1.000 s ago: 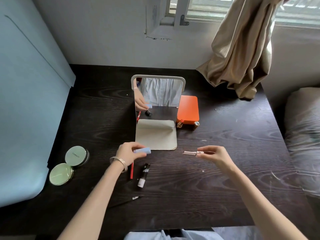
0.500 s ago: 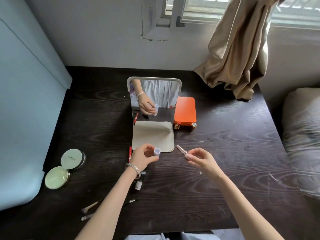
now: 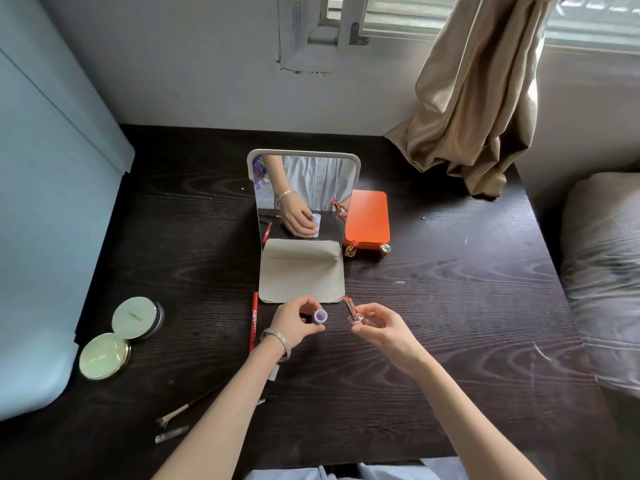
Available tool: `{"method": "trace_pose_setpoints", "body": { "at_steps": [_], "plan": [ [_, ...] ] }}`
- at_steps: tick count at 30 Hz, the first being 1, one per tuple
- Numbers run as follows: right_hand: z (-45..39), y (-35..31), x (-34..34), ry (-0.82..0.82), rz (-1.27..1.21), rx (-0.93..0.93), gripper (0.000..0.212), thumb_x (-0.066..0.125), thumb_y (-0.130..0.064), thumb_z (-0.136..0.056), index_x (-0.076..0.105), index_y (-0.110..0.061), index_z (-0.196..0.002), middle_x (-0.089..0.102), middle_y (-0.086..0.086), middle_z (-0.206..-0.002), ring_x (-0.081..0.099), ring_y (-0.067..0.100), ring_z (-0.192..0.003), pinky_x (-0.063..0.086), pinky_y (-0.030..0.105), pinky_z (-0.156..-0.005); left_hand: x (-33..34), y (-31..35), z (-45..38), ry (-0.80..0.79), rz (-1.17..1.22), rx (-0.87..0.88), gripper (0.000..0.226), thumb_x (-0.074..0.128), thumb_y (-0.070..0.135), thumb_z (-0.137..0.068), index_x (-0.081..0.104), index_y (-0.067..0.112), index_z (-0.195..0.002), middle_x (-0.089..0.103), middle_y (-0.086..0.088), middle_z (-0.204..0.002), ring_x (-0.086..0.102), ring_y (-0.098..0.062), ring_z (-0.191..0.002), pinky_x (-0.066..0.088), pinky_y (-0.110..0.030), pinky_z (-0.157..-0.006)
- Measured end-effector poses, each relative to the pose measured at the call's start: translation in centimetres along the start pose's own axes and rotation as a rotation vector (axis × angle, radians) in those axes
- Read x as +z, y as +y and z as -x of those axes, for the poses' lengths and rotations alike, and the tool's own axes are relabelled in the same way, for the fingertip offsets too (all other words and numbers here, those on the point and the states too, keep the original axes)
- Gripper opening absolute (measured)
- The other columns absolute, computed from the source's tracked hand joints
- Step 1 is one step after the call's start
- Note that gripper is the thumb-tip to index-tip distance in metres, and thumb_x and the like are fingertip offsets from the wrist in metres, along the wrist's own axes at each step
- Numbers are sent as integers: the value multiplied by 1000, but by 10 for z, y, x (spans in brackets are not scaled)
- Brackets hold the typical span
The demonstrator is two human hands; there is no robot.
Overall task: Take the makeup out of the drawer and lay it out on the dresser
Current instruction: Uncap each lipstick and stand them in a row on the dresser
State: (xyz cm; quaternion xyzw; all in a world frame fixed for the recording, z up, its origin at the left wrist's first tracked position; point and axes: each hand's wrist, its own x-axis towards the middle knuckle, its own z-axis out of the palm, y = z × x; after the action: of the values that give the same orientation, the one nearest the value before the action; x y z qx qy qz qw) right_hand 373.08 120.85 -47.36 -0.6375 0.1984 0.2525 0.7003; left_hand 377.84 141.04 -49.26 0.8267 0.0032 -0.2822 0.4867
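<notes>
A person's two hands are hovering side by side, slightly apart, above the dark wooden dresser, each grasping one half of an opened lipstick. The left hand, a silver bracelet on its wrist, is curling thumb and fingers round the pale lilac cap, whose open mouth is facing up toward the camera. The right hand is pinching the base of the gold lipstick between thumb and fingertips, the tube tilting up and to the left with its orange-red tip exposed. Just beyond both hands a folding mirror is standing on its beige base, reflecting them. Beyond the right hand an orange case is lying beside the mirror. Just left of the left hand a red pencil is lying on the wood; well to the left two green compacts are sitting together. Nearer the person, left of the left forearm, thin brushes are lying flat.
</notes>
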Motion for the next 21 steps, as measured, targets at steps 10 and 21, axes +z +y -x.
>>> {"method": "trace_pose_setpoints", "body": {
  "at_steps": [10, 21],
  "plan": [
    [-14, -18, 14, -16, 32, -94, 26, 71, -2, -78, 63, -9, -103, 67, 7, -91, 61, 13, -83, 50, 20, -75, -21, 23, 0, -7, 167, 33, 47, 82, 23, -65, 60, 24, -106, 59, 8, -113, 50, -5, -111, 40, -26, -96],
    [-20, -29, 33, -85, -40, -140, 32, 69, -11, -80, 59, -7, -110, 68, 8, -105, 66, 14, -96, 52, 23, -81, -27, 48, -3, 98, 283, 49, 15, 78, 19, -71, 69, 23, -82, 67, 9, -90, 58, -10, -102, 43, -26, -93]
  ]
}}
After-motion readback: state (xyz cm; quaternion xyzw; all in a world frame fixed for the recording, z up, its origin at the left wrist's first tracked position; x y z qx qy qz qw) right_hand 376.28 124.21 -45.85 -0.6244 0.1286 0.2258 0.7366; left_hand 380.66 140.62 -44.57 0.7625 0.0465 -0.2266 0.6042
